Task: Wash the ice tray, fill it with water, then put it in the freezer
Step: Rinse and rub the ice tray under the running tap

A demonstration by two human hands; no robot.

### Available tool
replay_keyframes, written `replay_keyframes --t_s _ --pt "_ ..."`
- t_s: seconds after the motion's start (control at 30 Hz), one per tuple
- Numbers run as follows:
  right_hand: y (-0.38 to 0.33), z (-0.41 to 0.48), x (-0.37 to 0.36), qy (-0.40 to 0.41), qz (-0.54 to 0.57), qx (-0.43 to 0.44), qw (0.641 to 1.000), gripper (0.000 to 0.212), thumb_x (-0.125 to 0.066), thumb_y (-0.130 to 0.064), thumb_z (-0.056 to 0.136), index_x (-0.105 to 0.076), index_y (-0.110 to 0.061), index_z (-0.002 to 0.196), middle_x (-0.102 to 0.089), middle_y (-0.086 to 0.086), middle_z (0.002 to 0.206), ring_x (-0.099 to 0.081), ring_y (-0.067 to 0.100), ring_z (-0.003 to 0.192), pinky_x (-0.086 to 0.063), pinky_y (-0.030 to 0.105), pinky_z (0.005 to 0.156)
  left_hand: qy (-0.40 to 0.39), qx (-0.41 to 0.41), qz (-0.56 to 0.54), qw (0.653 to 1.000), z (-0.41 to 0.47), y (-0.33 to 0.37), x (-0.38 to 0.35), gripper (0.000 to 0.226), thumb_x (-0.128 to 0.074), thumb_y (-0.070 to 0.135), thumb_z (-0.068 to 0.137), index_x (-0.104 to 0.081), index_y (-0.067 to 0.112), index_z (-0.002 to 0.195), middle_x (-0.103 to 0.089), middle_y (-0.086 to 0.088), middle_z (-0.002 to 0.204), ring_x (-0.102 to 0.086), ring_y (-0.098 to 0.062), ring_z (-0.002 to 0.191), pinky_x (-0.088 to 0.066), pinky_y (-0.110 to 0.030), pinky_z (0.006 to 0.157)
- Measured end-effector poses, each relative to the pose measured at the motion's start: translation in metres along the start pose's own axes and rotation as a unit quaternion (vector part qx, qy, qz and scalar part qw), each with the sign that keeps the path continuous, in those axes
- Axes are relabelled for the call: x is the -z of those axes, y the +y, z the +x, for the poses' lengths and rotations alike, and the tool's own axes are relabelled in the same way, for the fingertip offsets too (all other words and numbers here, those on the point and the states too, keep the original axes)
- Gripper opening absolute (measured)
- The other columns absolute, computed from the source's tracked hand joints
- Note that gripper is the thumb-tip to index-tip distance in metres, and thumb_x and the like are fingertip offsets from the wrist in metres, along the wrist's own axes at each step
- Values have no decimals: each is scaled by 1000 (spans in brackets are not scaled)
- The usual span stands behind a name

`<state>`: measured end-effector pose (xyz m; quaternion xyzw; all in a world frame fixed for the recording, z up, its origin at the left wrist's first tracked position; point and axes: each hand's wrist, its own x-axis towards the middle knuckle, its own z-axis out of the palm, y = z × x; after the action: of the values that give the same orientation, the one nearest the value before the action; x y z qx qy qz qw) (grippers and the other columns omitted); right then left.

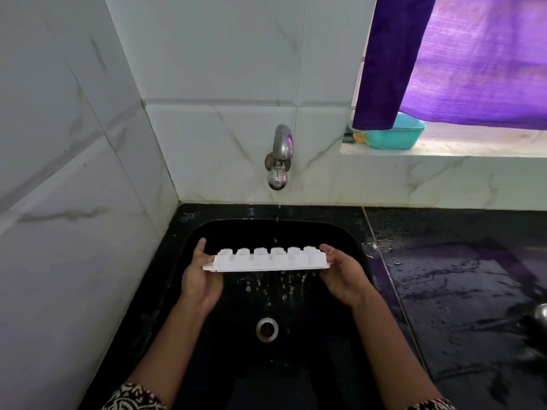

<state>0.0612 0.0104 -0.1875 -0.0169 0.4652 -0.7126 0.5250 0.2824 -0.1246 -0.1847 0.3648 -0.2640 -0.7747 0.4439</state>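
Note:
A white plastic ice tray [266, 259] is held upside down over the black sink [349, 241], its cup bottoms facing up. Water streams and drips from its underside into the basin. My left hand [199, 276] grips the tray's left end and my right hand [343, 276] grips its right end. Above, the steel wall tap [279, 156] lets only a thin trickle of drops fall behind the tray. The sink drain [267, 329] lies below the tray.
White marble tiles close off the left and back. A wet black counter [461, 276] runs to the right, with a metal object [537, 324] at its right edge. A teal tub [395, 134] sits on the window ledge under a purple curtain [461, 60].

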Motion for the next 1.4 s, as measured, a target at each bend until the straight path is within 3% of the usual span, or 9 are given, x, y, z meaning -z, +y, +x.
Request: replay_keyframes --t_s 0.27,0.53,0.6,0.73,0.93,1.07,1.13,1.27,1.4 --pt "-36 -25 -20 47 -269 85 958 27 -51 -31 92 -64 -9 101 -69 5 97 -63 20 89 -50 34 80 -18 46 208 977 -11 35 -22 48 -39 -11 93 -38 2 139 -57 -12 124 -62 -16 89 -53 -23 64" --pt "-20 -65 -40 81 -459 449 763 65 -62 -30 91 -31 -19 146 -28 4 154 -27 12 137 -21 2 102 -17 -345 342 874 -47 31 -36 60 -42 47 93 -35 18 146 -39 12 144 -42 8 123 -32 -8 100" --pt "20 -48 -15 110 -496 394 766 66 -62 -27 91 -30 -15 147 -27 9 153 -27 16 139 -21 -3 96 10 -280 512 812 -29 -6 -10 71 -46 53 91 -27 16 149 -33 6 148 -38 -3 129 -29 -13 103" --pt "76 -28 34 157 -629 37 760 69 -58 -38 92 -27 -11 147 -44 17 142 -44 31 129 -36 32 101 -3 99 540 836 -1 -62 44 54 -70 40 79 -60 4 120 -61 -21 125 -62 -30 104 -47 -41 98" --pt "19 -69 -21 135 -518 340 773 68 -62 -26 91 -26 -17 148 -23 10 155 -24 17 140 -21 4 100 -11 -217 495 842 -29 -11 1 68 -57 45 87 -30 28 147 -43 0 146 -50 -18 125 -45 -39 102" --pt "11 -99 -45 129 -450 567 678 62 -58 -25 94 -30 -12 147 -21 10 155 -20 12 142 -22 2 102 -10 -435 389 812 -63 1 -15 68 -51 35 93 -22 14 151 -27 20 147 -27 18 129 -29 -2 98" --pt "37 -78 -26 170 -507 518 668 60 -54 -30 94 -31 -13 147 -23 13 155 -24 17 142 -25 17 109 1 -351 465 813 -45 -17 5 68 -50 38 93 -20 18 151 -36 12 147 -45 3 126 -44 -15 96" --pt "90 -46 17 148 -663 -23 734 67 -53 -39 94 -24 -9 146 -39 19 145 -44 33 128 -37 33 100 -41 81 739 667 -18 -48 51 51 -54 41 91 -52 9 131 -57 -16 131 -56 -32 116 -43 -33 93" --pt "93 -54 10 180 -583 71 789 72 -51 -37 95 -11 -15 152 -17 20 155 -31 34 138 -29 36 107 -3 -53 675 736 -30 -47 46 63 -50 37 94 -25 21 149 -47 -11 142 -49 -33 124 -39 -39 99"
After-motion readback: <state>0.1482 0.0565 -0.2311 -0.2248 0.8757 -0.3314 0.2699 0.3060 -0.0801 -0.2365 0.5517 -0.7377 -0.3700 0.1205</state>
